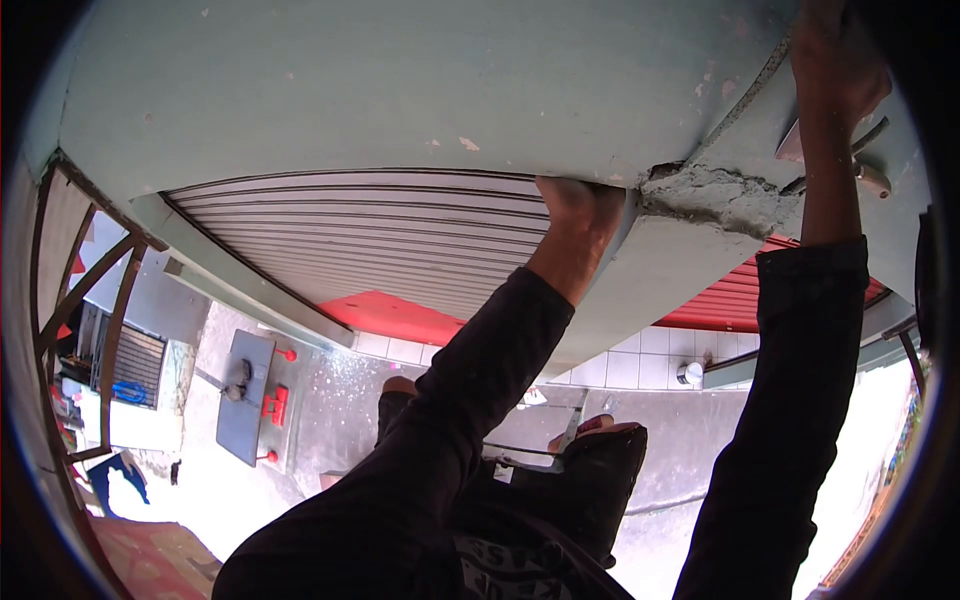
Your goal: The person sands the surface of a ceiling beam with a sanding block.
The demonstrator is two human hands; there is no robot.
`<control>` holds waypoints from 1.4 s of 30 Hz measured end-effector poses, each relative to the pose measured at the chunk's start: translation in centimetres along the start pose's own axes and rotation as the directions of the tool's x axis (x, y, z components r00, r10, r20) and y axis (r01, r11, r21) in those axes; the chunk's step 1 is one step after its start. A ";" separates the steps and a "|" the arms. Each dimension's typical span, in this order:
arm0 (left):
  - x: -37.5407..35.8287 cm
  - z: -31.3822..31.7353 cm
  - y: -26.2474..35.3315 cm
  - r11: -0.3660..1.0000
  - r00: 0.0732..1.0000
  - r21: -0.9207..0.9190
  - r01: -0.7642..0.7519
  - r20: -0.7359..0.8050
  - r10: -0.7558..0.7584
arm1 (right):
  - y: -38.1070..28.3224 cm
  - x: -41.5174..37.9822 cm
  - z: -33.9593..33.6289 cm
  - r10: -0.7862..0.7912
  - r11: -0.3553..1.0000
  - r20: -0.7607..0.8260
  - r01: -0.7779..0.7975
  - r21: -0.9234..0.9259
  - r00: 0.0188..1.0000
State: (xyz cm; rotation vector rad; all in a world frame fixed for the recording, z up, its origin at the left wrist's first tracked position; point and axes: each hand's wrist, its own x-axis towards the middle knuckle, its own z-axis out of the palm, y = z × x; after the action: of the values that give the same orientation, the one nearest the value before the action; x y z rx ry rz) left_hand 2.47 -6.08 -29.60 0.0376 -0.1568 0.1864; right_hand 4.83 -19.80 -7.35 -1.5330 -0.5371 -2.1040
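My left hand (578,205) reaches up to the lower edge of the grey-green painted wall (380,90), at the top of a pale roller shutter (380,240). Its fingers are hidden behind that edge. High at the right, my right hand (840,75) looks closed against the wall, in shadow; what it holds I cannot make out. Just below it, partly behind my wrist, show a flat pale metal piece (790,145) and a short cylindrical piece (872,180). Between the hands lies a broken, rough patch of mortar (725,198), with a grey cable-like strand (750,90) running up from it.
Far below are a paved floor (680,430), a white-tiled strip (640,368) and a white container (690,373). A metal ladder-like frame (525,455) is near my feet. A grey table (245,400) with red parts stands lower left. A red shutter (730,295) is at right.
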 end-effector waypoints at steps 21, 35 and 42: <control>3.5 -2.8 0.9 0.981 0.961 0.049 0.189 0.195 -0.195 | -0.8 0.0 0.1 0.055 0.997 -0.030 -0.056 -0.043 0.998; -1.2 -1.0 1.4 0.990 0.979 -0.001 0.144 0.143 -0.143 | 0.4 0.2 -0.1 0.030 0.987 0.012 -0.028 -0.158 0.999; -0.3 -1.3 0.9 0.958 0.980 -0.221 0.182 0.120 -0.158 | 0.5 0.2 0.0 0.025 0.984 -0.013 -0.027 -0.178 1.000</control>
State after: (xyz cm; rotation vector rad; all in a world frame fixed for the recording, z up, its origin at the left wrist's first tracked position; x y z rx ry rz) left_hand 2.25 -5.13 -30.94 -0.1711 -0.2751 -0.0068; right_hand 5.10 -20.22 -7.15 -1.6154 -0.3301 -2.1883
